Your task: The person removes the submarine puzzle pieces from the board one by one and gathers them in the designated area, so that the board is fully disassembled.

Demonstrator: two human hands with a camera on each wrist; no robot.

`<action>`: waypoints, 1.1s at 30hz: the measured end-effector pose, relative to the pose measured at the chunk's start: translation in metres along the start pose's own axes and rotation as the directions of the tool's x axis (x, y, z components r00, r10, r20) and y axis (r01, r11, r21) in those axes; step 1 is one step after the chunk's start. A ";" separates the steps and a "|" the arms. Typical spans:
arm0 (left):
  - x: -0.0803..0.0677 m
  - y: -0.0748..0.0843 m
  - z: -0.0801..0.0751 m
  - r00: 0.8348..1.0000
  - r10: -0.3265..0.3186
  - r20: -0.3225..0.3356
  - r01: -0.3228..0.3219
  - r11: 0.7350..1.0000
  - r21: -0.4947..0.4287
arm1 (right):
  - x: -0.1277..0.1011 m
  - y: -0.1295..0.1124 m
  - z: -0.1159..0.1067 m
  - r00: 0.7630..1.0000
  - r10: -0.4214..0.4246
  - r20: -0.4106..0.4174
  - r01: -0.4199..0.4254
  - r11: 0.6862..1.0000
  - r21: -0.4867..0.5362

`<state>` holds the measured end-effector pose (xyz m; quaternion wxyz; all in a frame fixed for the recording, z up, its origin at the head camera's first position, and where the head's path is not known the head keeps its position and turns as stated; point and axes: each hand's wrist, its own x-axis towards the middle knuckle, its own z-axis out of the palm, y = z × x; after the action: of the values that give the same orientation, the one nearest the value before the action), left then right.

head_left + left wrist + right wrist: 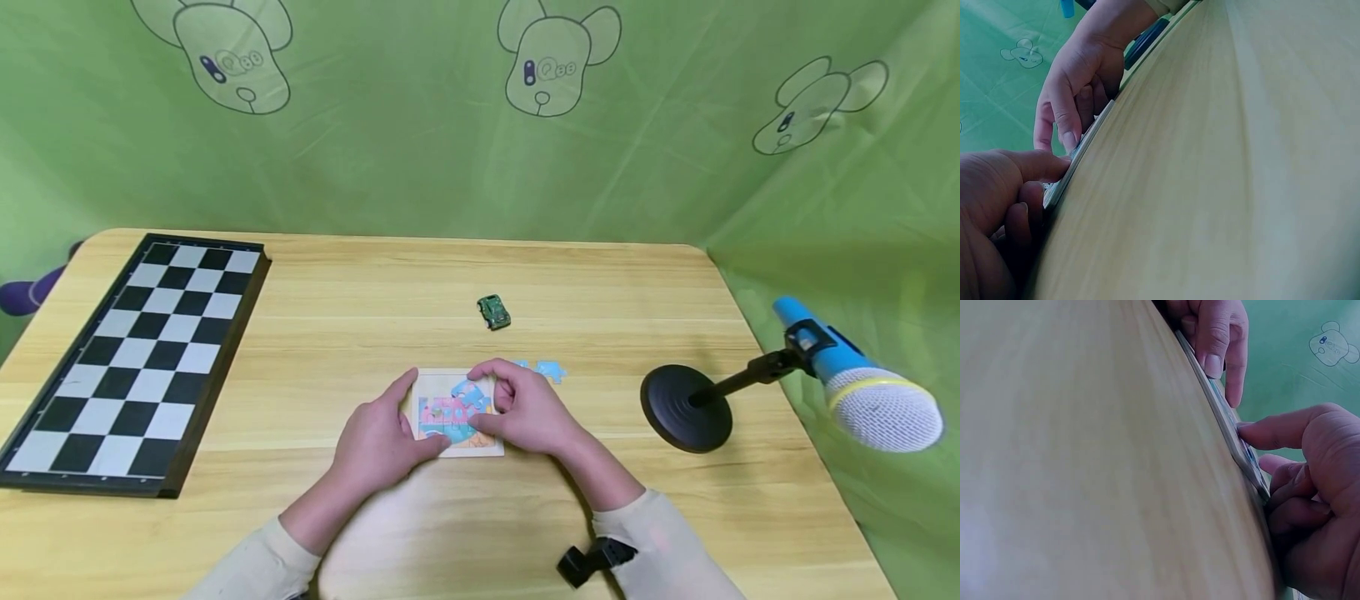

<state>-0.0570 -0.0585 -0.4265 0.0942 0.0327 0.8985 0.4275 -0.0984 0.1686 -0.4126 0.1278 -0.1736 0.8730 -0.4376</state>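
A small puzzle board [457, 414] with pink and blue pieces lies on the wooden table [420, 292]. My left hand [384, 433] holds its left side, index finger along the edge and thumb on the near edge. In the left wrist view the left thumb [1035, 165] lies on the board [1079, 156] with the other fingers curled below. My right hand [525, 408] grips the right side with curled fingers. Its thumb [1272, 431] presses the top of the board [1229, 422], beside a tilted blue piece [468, 393]. Loose blue pieces [550, 371] lie just behind the right hand.
A green toy car [493, 312] stands behind the puzzle. A folding chessboard [135, 358] lies along the table's left side. On the right, a black round stand [686, 408] carries a blue microphone [862, 392] that reaches past the table edge. Green cloth hangs behind.
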 end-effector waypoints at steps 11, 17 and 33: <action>0.000 0.001 0.000 1.000 0.005 -0.005 -0.005 1.000 -0.001 | 0.002 0.002 -0.002 1.000 -0.008 0.030 0.008 1.000 -0.019; 0.000 0.001 0.000 1.000 0.005 -0.008 -0.005 1.000 -0.003 | 0.000 -0.001 -0.005 0.999 0.018 0.043 -0.017 1.000 -0.008; 0.000 0.001 0.000 1.000 0.004 -0.013 -0.004 1.000 0.021 | 0.000 0.005 -0.003 0.997 -0.032 0.071 0.031 0.999 0.023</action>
<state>-0.0567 -0.0581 -0.4261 0.0870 0.0326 0.9035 0.4185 -0.1007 0.1733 -0.4150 0.1538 -0.2014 0.8602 -0.4425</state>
